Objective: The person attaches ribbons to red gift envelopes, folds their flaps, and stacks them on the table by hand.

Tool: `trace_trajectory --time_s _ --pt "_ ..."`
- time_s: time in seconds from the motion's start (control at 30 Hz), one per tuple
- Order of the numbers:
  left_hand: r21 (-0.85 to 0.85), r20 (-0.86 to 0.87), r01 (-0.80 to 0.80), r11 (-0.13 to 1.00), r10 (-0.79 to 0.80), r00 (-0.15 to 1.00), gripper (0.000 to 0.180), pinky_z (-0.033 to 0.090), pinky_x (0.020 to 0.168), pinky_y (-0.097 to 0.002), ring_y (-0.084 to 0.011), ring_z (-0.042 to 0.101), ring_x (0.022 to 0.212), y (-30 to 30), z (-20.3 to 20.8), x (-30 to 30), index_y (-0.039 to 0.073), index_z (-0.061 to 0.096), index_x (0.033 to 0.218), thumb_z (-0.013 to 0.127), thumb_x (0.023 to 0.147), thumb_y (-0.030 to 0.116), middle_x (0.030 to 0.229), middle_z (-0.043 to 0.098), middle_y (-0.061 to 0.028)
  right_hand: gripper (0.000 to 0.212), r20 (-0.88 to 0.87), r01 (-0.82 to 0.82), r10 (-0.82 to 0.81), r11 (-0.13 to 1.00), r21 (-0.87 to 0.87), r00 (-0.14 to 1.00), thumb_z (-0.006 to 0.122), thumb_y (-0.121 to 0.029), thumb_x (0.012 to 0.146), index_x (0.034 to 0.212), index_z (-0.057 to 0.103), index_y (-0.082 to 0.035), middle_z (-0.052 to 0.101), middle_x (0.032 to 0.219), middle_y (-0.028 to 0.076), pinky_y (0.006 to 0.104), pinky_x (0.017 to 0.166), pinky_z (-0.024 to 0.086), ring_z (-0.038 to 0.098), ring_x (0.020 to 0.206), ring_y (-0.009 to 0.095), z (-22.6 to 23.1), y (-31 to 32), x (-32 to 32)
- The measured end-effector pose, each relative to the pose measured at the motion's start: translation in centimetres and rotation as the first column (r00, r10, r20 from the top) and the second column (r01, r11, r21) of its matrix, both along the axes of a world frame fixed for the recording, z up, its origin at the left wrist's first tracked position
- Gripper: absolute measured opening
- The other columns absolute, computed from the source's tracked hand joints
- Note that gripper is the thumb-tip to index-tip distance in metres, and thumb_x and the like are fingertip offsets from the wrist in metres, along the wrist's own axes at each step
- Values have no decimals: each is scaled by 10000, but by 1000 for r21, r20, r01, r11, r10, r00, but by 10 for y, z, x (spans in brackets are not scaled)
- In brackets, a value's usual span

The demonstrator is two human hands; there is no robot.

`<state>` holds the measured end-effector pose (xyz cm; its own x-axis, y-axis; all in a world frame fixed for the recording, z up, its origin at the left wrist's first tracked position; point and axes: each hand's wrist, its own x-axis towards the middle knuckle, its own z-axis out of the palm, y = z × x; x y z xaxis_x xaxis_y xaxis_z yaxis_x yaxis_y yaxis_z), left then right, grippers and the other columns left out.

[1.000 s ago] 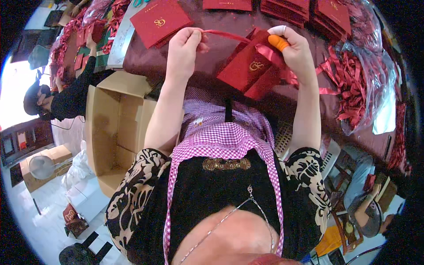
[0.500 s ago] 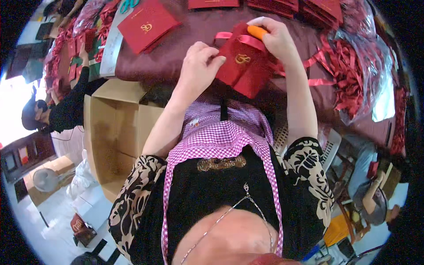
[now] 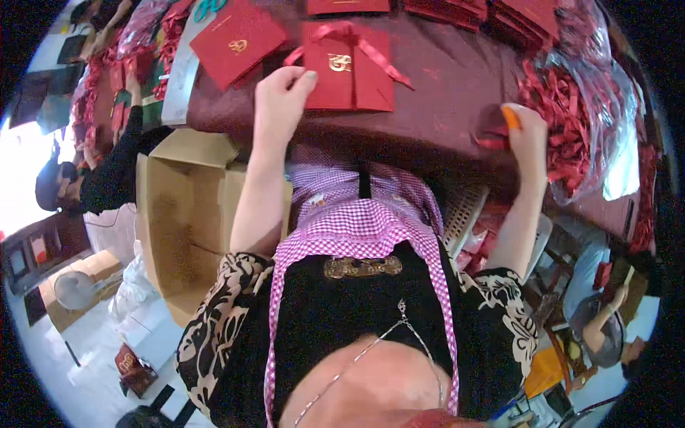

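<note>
A flat red paper gift bag [image 3: 371, 78] with a gold emblem and a vertical crease lies on the table in front of me. A pink-red ribbon [image 3: 371, 48] loops at its top, with tails to both sides. My left hand [image 3: 278, 100] is closed, thumb and forefinger pinched over the bag's left edge. My right hand [image 3: 528, 135] is off to the right, blurred and closed, beside a heap of red ribbons [image 3: 560, 107]. Something orange [image 3: 511, 117] shows at its thumb, either a finger cover or a handle. A red strip [image 3: 492, 143] is close to its fingers.
Other red bags lie at the left [image 3: 239, 43] and in stacks at the back [image 3: 524, 20]. Teal-handled scissors [image 3: 208, 8] lie at the back left. A cardboard box [image 3: 189, 235] stands open below the table's left edge. A person in black [image 3: 110, 171] works at the far left.
The gift bag has gone from between my hands to flat on the table, further left. My right hand has left it and moved right to the ribbon heap. My left hand has shifted left.
</note>
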<state>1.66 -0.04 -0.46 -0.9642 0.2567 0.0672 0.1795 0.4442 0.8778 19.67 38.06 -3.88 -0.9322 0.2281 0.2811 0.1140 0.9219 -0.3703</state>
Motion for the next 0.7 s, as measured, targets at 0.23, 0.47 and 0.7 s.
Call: trace_trajectory --time_s 0.23,0.47,0.7 --pt "141 190 78 987 -104 976 192 451 629 -228 -64 551 690 13 8 16 -61 646 907 630 831 114 740 639 -25 252 -315 80 -65 996 37 947 564 -54 812 1052 637 -75 661 956 106 382 804 457 608 898 299 39 -23 -27" --pt "192 272 67 979 -119 955 180 438 646 -214 -58 540 704 10 7 18 -51 649 911 623 839 112 770 634 -7 250 -87 -502 505 863 53 859 592 -9 758 988 646 -90 610 973 100 375 845 427 556 957 290 10 -89 -70" --pt "376 420 73 924 -240 875 240 455 749 -224 -90 584 807 -2 -9 15 -49 627 1026 612 842 105 898 649 -33 163 -119 -347 333 929 -132 936 606 0 784 938 621 -52 601 887 68 327 798 454 580 865 238 4 -86 -62"
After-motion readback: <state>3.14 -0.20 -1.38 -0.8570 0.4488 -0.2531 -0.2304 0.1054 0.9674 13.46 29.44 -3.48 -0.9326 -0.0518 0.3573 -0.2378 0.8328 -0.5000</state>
